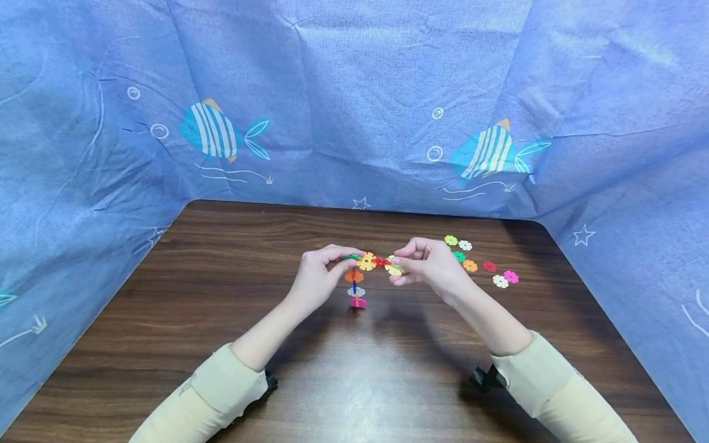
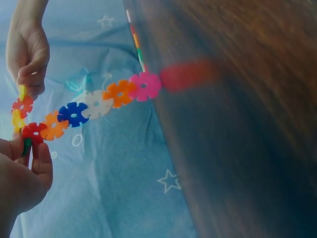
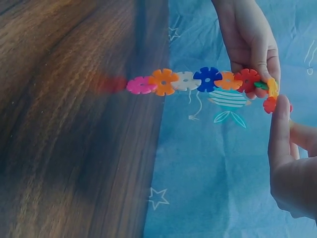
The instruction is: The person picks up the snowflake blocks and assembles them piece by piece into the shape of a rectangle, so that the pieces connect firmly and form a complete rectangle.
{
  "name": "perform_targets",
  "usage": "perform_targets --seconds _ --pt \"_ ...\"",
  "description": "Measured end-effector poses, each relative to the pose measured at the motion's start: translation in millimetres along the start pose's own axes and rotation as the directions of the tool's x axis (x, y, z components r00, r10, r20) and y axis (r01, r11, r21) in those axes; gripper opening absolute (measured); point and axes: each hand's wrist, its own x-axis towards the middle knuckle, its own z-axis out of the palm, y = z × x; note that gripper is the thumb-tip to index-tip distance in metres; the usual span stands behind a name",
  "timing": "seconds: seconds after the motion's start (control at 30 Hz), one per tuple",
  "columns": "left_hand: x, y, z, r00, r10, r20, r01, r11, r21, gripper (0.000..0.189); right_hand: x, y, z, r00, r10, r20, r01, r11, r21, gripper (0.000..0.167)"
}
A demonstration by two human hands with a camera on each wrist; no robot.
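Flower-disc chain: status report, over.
Left hand pinches green disc; right hand, yellow disc. Chain spans hands, tail hangs below left. Loose discs off right; no obstruction seen.

Multicoloured flower-disc chain (image 2: pixel 73 109), fish-print curtain (image 1: pixel 354 111)
Chain pink, orange, white, blue, orange, red, green, yellow (with red and yellow beyond); curtain blue, its turquoise fish (image 1: pixel 215 129) white-striped; tabletop (image 1: pixel 238 258) wood-grained brown.

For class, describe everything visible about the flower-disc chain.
The chain is made of notched, flower-shaped discs that look plastic, slotted together, with central holes. From the left hand, which pinches it near a green disc, red, orange, blue, white, orange and pink discs hang downward. Yellow and red discs lead across to a pale yellow disc pinched by the right hand. A red blur beyond the pink end is unclear.
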Motion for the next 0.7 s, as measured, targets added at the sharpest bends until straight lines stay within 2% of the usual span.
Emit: perform_targets --seconds 0.13,0.37,0.7 --pt "0.7 1.3 -2.1 1.000 -0.016 0.009 0.016 1.000 0.017 0.018 1.5 2 -1 1.000 -0.016 0.012 0.016 1.000 -0.001 0.022" --pt "0.3 2.0 -5.9 1.000 -0.025 0.011 0.024 1.000 0.020 0.018 0.0 -2 -6 0.998 -0.040 0.058 0.042 0.999 -0.032 0.034" --pt "-0.6 0.5 -13.0 0.999 -0.051 0.002 0.051 0.997 0.063 0.018 -3.7 -4 -30 0.987 -0.133 0.085 0.144 0.979 -0.143 0.030"
